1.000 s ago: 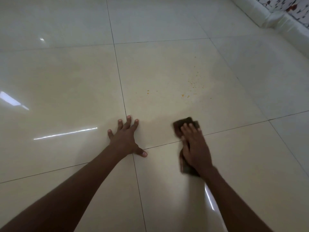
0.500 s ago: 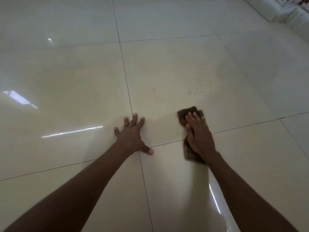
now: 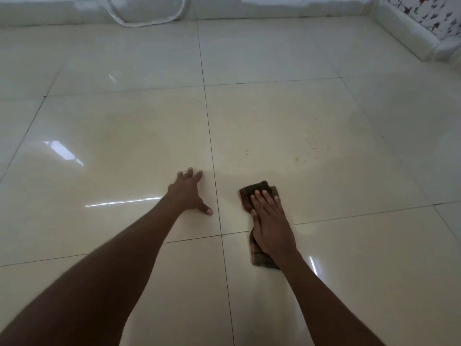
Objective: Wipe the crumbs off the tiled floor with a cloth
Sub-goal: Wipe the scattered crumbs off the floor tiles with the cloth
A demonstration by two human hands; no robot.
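Since the earlier frames the view had tilted up, so that the base of the far wall and a loop of white cord (image 3: pixel 147 20) came into sight, and the left hand (image 3: pixel 188 193) had shifted from straddling the grout line to lying wholly on the tile left of it. That hand lay flat on the tiled floor (image 3: pixel 124 136), fingers spread apart and the thumb stuck out toward the grout line, gripping nothing.

The right hand (image 3: pixel 270 226) pressed palm-down on the cloth (image 3: pixel 257 189), fingers straight and close together — laid on top of the fabric rather than curled round it. The cloth was a dark brown folded strip with its long axis running away from the person, tilted slightly left. Its far end poked out past the fingertips toward the crumbs (image 3: pixel 296 160); its near end showed behind the wrist, across a grout line.

The orange crumbs lay scattered on the same large tile, beyond the cloth and to its right, apart from it — one speck sat alone farther left.

The floor was glossy cream tile with thin dark joints, streaked with light reflections. A pale skirting ran along the right wall, with a speckled patterned surface above it in the top right corner.
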